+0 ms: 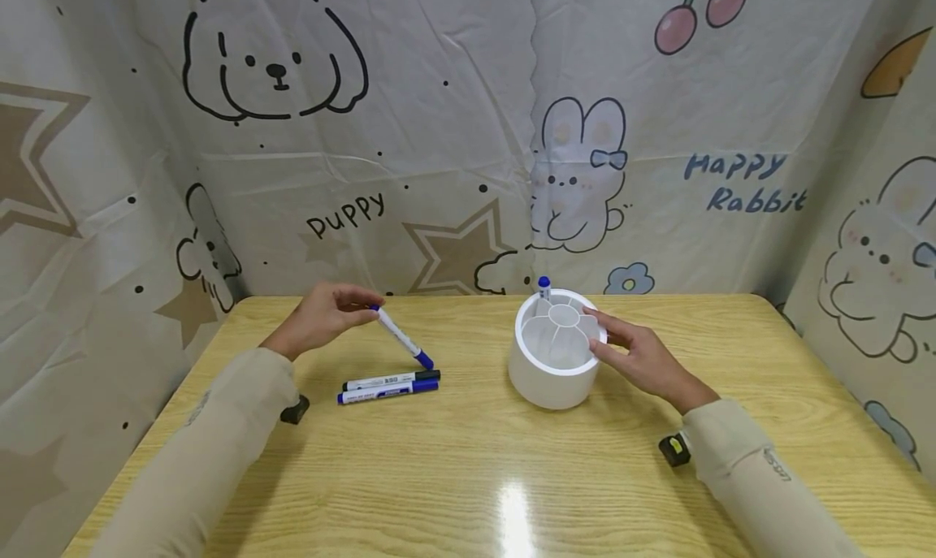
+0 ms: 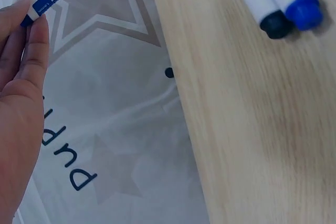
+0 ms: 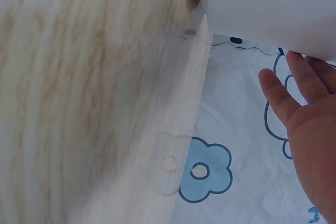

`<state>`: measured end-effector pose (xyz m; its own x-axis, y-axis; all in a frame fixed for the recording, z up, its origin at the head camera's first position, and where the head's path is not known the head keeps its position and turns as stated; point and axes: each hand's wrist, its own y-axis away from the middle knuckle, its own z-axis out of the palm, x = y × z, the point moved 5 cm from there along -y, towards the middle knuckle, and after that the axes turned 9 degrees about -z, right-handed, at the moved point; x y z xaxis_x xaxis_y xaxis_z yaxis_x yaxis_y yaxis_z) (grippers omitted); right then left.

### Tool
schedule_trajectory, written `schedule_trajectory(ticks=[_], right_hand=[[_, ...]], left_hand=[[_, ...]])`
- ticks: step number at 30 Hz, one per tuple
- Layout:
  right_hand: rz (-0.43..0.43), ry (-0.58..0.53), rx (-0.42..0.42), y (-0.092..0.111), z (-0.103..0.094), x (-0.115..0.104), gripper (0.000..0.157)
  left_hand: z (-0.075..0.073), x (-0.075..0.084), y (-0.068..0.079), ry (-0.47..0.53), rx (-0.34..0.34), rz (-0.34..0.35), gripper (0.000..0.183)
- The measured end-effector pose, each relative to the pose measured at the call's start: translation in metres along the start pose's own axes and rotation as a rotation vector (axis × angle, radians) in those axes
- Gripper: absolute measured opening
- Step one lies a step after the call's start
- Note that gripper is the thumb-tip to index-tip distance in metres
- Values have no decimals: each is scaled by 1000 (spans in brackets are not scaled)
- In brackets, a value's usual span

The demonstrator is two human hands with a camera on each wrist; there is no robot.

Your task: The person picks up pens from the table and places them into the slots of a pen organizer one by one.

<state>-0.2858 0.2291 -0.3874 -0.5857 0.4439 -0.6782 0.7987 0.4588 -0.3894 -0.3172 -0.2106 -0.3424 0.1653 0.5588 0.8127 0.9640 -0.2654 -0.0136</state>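
Note:
My left hand (image 1: 331, 318) pinches the blue tail end of a whiteboard marker (image 1: 398, 336) between thumb and fingers. The marker slants down to the right, its blue cap low near two more markers. Those lie side by side on the table: a black-capped marker (image 1: 387, 380) and a blue-capped marker (image 1: 386, 392). To the right stands a round white pen holder (image 1: 552, 387) with several compartments. One blue-ended marker (image 1: 544, 287) is upright at its back. My right hand (image 1: 643, 363) touches the holder's right rim, its fingers (image 3: 278, 98) spread and fairly straight in the right wrist view.
The wooden table (image 1: 439, 477) ends at the back against a printed cloth (image 1: 453, 136) with cartoon figures, which also hangs at both sides. Dark wrist devices sit under both cuffs, one black device (image 1: 674, 450) at the right.

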Motion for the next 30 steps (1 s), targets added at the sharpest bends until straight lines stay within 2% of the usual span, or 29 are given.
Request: schedule_trajectory(ticks=[17, 30], right_hand=[[34, -9, -9, 0, 0, -1, 53], [51, -15, -7, 1, 0, 0, 54]], left_hand=[[8, 21, -10, 77, 46, 22, 26], [10, 35, -15, 134, 76, 78, 26]])
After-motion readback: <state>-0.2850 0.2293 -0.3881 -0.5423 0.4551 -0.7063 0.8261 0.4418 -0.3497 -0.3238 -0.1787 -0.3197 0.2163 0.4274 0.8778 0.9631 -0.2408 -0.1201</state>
